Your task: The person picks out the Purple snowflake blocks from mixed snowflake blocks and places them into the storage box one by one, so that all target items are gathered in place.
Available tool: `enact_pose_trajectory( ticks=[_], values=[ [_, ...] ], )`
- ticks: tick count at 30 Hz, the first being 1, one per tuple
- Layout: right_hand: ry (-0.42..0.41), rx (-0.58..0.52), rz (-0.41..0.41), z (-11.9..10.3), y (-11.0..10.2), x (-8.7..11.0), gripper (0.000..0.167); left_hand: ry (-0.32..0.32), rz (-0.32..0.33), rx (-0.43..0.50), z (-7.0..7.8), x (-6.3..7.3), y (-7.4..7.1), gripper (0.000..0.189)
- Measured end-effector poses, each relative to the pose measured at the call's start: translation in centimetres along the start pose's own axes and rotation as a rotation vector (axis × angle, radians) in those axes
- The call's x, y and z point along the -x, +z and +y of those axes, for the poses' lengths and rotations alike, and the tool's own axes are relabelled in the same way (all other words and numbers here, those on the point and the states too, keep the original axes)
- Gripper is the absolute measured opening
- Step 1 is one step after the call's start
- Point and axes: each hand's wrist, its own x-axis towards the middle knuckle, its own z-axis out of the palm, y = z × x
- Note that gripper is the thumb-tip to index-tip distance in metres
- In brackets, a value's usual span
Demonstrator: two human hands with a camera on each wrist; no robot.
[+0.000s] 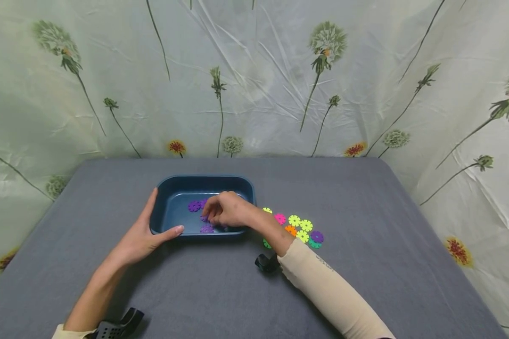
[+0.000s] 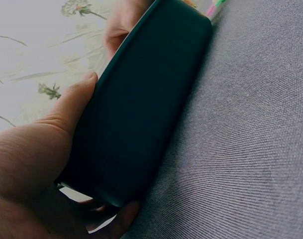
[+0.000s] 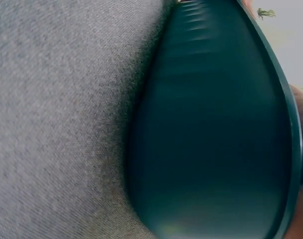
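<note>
A dark blue rectangular tray (image 1: 203, 234) stands on the cloth-covered table, holding several purple notched plastic discs, the snowflake-shaped building kind (image 1: 193, 206). My left hand (image 1: 137, 238) grips its near left corner, thumb over the front rim and fingers along the left side. In the left wrist view the fingers (image 2: 122, 219) curl round the tray's end. My right hand (image 1: 228, 209) reaches inside over the right part, fingers bent down, fingertips right at a purple disc (image 1: 204, 218). Whether they pinch it I cannot tell. The tray's outer wall (image 3: 211, 124) fills much of the right wrist view.
To the right of the tray lie several loose discs: yellow (image 1: 306, 225), pink (image 1: 280, 218), orange (image 1: 291, 230), green (image 1: 316, 244) and one purple (image 1: 317, 236). The right forearm passes over part of this group. A flower-printed curtain (image 1: 263, 94) hangs behind the grey table (image 1: 365, 282).
</note>
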Motion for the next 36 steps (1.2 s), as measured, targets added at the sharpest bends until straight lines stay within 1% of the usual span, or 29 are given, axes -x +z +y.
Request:
enact_pose_trajectory(
  ticks=[10,13,17,21,26,31,36],
  values=[
    [-0.054,-0.01,0.113,0.0,-0.8,1.0,0.017,0.006,0.01,-0.018,0.1,0.1,-0.2,0.123],
    [-0.062,-0.009,0.156,0.4,-1.1,1.6,0.017,0.01,0.008,-0.016,0.1,0.1,-0.3,0.124],
    [-0.079,-0.041,0.211,1.1,-1.3,2.5,0.017,0.013,0.003,-0.01,0.1,0.1,-0.1,0.124],
    [-0.123,-0.077,0.244,1.7,-1.5,3.2,0.018,0.017,0.005,-0.012,0.1,0.1,0.1,0.125],
    [-0.182,-0.095,0.294,2.4,-1.6,3.9,0.018,0.026,0.01,-0.012,0.0,0.2,0.2,0.124],
    [-0.208,-0.115,0.317,2.9,-1.6,4.9,0.019,0.042,0.01,-0.017,-0.1,0.4,0.1,0.124],
    [-0.239,-0.146,0.356,3.2,-1.8,5.7,0.019,0.031,0.008,-0.02,-0.2,0.3,0.0,0.123]
  ],
)
